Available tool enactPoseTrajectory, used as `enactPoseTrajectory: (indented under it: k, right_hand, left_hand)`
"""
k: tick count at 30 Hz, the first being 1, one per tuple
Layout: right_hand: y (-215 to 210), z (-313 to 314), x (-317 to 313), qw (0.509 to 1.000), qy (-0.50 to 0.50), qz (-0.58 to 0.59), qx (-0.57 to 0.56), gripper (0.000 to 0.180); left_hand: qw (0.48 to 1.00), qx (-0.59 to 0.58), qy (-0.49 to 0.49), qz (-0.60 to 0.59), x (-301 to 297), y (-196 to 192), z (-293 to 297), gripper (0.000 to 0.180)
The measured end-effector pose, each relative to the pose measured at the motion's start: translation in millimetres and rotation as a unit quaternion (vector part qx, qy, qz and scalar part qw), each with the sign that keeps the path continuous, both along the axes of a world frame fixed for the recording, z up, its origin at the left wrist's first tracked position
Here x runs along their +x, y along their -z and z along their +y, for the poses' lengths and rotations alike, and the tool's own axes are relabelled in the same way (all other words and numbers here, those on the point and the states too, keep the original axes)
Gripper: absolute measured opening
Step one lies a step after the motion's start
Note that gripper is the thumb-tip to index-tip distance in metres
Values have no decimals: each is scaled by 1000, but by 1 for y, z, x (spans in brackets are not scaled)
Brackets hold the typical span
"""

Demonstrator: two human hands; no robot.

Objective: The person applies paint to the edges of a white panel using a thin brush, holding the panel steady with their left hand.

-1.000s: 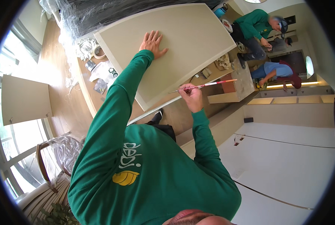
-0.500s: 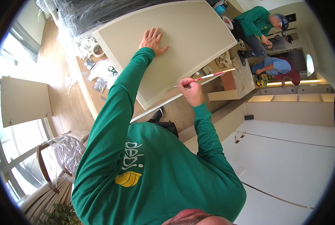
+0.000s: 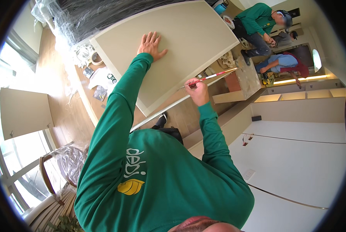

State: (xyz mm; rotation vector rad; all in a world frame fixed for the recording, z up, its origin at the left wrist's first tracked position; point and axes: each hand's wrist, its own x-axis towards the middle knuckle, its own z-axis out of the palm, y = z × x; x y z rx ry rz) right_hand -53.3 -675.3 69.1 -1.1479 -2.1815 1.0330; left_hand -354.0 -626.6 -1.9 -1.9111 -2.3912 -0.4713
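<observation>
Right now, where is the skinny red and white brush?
In the head view, the thin brush is in the right hand, right of centre, its tip at the beige panel's lower edge.

A white paper sheet (image 3: 103, 77) with dark printing lies on the tabletop (image 3: 88, 106), just left of the big beige panel, and a smaller dark printed card (image 3: 100, 93) lies just below it. Another small dark card (image 3: 88, 72) sits near a roll of tape further up. No screens or signs are visible.
</observation>
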Motion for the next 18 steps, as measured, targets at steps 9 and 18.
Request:
enactPoseTrajectory:
  k: [9, 18]
  right_hand:
    - [3, 25, 9, 999, 24, 3, 42, 7]
    - [-2, -20, -4, 995, -44, -31, 84, 12]
  left_hand:
    - [1000, 18, 4, 2, -2, 5, 2, 89]
    - [1000, -16, 7, 2, -1, -1, 0, 87]
